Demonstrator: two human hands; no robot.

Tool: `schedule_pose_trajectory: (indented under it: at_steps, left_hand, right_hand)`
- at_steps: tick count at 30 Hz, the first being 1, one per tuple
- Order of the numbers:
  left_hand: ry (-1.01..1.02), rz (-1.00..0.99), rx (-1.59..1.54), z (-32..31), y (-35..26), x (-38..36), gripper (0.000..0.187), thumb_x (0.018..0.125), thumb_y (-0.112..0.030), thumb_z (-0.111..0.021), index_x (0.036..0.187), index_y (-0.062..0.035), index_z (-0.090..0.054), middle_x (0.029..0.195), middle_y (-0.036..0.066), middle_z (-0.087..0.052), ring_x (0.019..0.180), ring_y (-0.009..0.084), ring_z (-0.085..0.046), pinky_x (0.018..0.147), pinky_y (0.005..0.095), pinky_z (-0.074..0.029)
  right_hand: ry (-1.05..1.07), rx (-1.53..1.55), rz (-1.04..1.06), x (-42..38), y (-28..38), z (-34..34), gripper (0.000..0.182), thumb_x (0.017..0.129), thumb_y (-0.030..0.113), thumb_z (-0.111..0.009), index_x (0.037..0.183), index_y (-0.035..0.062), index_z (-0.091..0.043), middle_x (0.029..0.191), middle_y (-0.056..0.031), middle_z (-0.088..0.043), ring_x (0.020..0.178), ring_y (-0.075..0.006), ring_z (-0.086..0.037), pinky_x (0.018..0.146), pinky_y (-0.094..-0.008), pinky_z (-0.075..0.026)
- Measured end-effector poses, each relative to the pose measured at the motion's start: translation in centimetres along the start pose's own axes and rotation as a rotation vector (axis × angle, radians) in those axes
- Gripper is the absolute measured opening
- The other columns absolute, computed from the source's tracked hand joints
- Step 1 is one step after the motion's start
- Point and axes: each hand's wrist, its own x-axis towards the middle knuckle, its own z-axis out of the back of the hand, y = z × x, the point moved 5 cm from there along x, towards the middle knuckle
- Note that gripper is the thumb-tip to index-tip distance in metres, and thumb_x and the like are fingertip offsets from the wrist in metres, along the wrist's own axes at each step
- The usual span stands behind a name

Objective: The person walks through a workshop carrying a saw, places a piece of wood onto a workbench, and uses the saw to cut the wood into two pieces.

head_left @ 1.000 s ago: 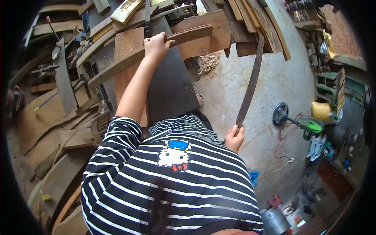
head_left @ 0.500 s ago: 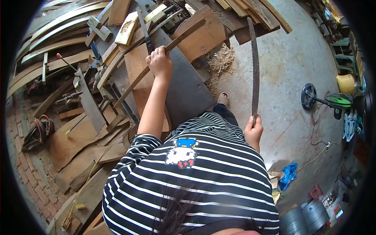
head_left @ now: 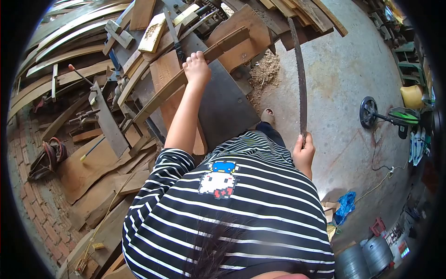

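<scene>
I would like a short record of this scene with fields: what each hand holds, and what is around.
left hand: left hand grips a long curved wooden strip
right hand: right hand holds a long saw blade, pointing away from the person
under the strip: dark metal table
around: stacked planks, sawdust, concrete floor

Under your left hand point(head_left: 197, 69) the curved strip point(head_left: 186, 79) is bare wood, brown and matt, rough-sawn along its edge. The tabletop point(head_left: 218, 107) beneath that strip is dark grey metal, smooth and dull. In your right hand point(head_left: 304, 156) the saw blade point(head_left: 299, 74) is thin metal, rust-brown, matt and toothed. Beyond the strip, the stacked planks point(head_left: 241, 42) are unfinished wood, and pale sawdust point(head_left: 265, 72) lies loose beside them. Right of the tabletop the floor point(head_left: 344, 83) is grey concrete, stained and rough. Your shirt point(head_left: 232, 209) is soft striped cloth.
</scene>
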Motion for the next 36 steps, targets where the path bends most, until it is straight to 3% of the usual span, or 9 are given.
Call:
schedule_pose_trajectory:
  at_steps: [2, 4, 6, 11, 13, 18, 21, 31, 36]
  left_hand:
    - [0.044, -0.055, -0.066, -0.2, 0.4, 0.5, 0.035, 0.087, -0.032, -0.057, 0.11, -0.0074, -0.046, 0.111, 0.012, -0.053, 0.107, 0.0306, -0.052, 0.086, 0.0463, -0.04]
    - [0.069, -0.072, -0.117, 0.4, 0.5, 0.5, 0.044, 0.086, -0.038, -0.059, 0.114, -0.0071, -0.045, 0.113, 0.012, -0.053, 0.111, 0.0318, -0.05, 0.085, 0.0483, -0.041]
    - [0.131, -0.057, -0.12, 0.5, 0.3, -0.3, 0.054, 0.084, -0.045, -0.06, 0.12, -0.0085, -0.045, 0.115, 0.014, -0.053, 0.111, 0.0325, -0.051, 0.086, 0.0493, -0.041]
    - [0.081, -0.078, -0.111, -1.6, 1.3, 0.4, 0.051, 0.08, -0.035, -0.063, 0.123, -0.0107, -0.049, 0.106, 0.014, -0.061, 0.101, 0.0334, -0.059, 0.085, 0.0458, -0.045]
    - [0.197, -0.072, -0.331, -0.9, 1.2, 0.5, 0.039, 0.078, -0.024, -0.061, 0.113, -0.0097, -0.057, 0.103, 0.016, -0.065, 0.096, 0.0337, -0.062, 0.08, 0.0436, -0.048]
    - [0.463, -0.087, -0.523, 1.1, 0.3, -0.6, 0.024, 0.08, -0.022, -0.057, 0.095, -0.0049, -0.066, 0.089, 0.015, -0.069, 0.084, 0.0307, -0.067, 0.071, 0.0389, -0.052]
    - [0.878, 0.117, -0.769, -0.2, 0.1, -1.8, 0.025, 0.082, -0.022, -0.056, 0.097, -0.0047, -0.066, 0.08, 0.006, -0.067, 0.064, 0.0156, -0.065, 0.057, 0.029, -0.05]
    - [0.785, 0.14, -0.693, -0.2, -0.6, -2.3, 0.025, 0.079, -0.022, -0.056, 0.095, -0.0059, -0.068, 0.083, 0.01, -0.069, 0.071, 0.0222, -0.067, 0.067, 0.0356, -0.054]
    - [0.427, 0.051, -0.432, 1.5, -1.4, -3.2, 0.027, 0.078, -0.024, -0.059, 0.1, -0.0096, -0.068, 0.091, 0.017, -0.068, 0.086, 0.033, -0.065, 0.079, 0.0388, -0.051]
  right_hand:
    - [0.018, 0.004, -0.002, 0.0, 0.1, -0.3, 0.013, 0.094, 0.015, -0.051, 0.096, 0.0025, -0.055, 0.059, -0.0138, -0.055, 0.051, -0.0259, -0.056, 0.049, -0.0359, -0.041]
    - [0.031, 0.033, 0.013, 0.0, 0.2, -0.9, 0.015, 0.095, 0.015, -0.05, 0.098, 0.0012, -0.055, 0.056, -0.0063, -0.047, 0.049, -0.0132, -0.046, 0.047, -0.0303, -0.036]
    - [0.034, 0.04, 0.037, 0.1, 0.3, -1.2, 0.015, 0.095, 0.015, -0.051, 0.097, 0.0013, -0.055, 0.056, -0.0067, -0.047, 0.048, -0.0137, -0.045, 0.047, -0.0305, -0.036]
    - [0.052, -0.004, 0.064, 0.3, 0.7, -1.3, 0.013, 0.094, 0.014, -0.052, 0.096, 0.0015, -0.055, 0.056, -0.0081, -0.048, 0.048, -0.0153, -0.045, 0.047, -0.0313, -0.036]
    - [0.109, -0.052, 0.014, 0.4, 0.9, -1.3, 0.014, 0.093, 0.015, -0.052, 0.095, 0.0022, -0.056, 0.063, -0.0192, -0.058, 0.058, -0.0362, -0.061, 0.05, -0.039, -0.043]
    - [0.096, -0.023, 0.034, 0.6, 0.5, -1.5, 0.014, 0.093, 0.016, -0.053, 0.096, 0.0024, -0.056, 0.063, -0.0188, -0.058, 0.057, -0.0357, -0.061, 0.05, -0.0391, -0.043]
    - [0.095, -0.012, 0.031, 0.8, 0.8, -1.7, 0.015, 0.093, 0.016, -0.053, 0.097, 0.0024, -0.055, 0.063, -0.0185, -0.058, 0.057, -0.0356, -0.061, 0.051, -0.039, -0.044]
    - [0.146, -0.028, 0.057, 0.9, 0.6, -2.2, 0.013, 0.093, 0.017, -0.053, 0.094, 0.0041, -0.056, 0.061, -0.0194, -0.058, 0.056, -0.0377, -0.061, 0.048, -0.0416, -0.042]
    - [0.185, -0.038, 0.064, 0.9, 0.7, -2.6, 0.014, 0.092, 0.017, -0.053, 0.093, 0.0041, -0.055, 0.061, -0.0199, -0.058, 0.057, -0.0387, -0.06, 0.048, -0.0421, -0.042]
